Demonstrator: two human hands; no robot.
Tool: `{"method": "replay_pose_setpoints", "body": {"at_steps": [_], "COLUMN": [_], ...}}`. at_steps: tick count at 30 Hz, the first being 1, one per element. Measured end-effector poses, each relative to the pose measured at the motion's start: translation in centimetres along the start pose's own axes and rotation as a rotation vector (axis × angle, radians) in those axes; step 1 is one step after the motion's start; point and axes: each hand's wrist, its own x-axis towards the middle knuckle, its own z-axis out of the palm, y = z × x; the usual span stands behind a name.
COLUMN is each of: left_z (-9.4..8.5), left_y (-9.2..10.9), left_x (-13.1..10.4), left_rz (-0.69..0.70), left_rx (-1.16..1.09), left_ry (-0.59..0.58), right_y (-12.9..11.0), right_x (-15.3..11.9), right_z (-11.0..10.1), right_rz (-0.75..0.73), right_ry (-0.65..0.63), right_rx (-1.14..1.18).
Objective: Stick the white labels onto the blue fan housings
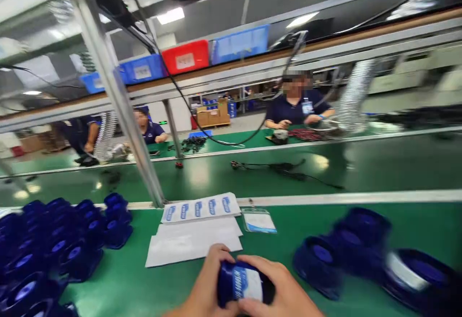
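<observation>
At the near edge of the green bench, a dark blue plastic housing is held between my two hands. A white and light-blue label with lettering lies on its side. My left hand wraps its left side. From the right, my right hand grips it, thumb low on the label. Beyond them lie a sheet of blue-printed labels and blank white strips. Similar blue housings crowd the left. More housings stand at right, blurred; one bears a white band.
A clear badge holder lies beside the label sheet. A metal post rises from the bench's far edge. Past it runs a green conveyor with a black cable. Co-workers sit opposite. Overhead, a shelf carries a red bin and blue bins.
</observation>
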Motion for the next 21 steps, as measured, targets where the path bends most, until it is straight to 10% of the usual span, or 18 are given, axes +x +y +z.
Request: {"method": "replay_pose_setpoints", "body": {"at_steps": [10, 21], "left_z": [-0.6, -1.1], "left_y": [1.7, 2.2], "left_x": [-1.0, -0.9], "left_rz": [-0.032, 0.086], "left_rx": [0.107, 0.119], "left_ry": [-0.05, -0.175], "right_y": [-0.3, 0.7], "right_x": [0.3, 1.4], "right_z": [-0.8, 0.0], "right_rz": [0.111, 0.111], "right_ry": [-0.121, 0.002], "right_rx": [0.416, 0.379]}}
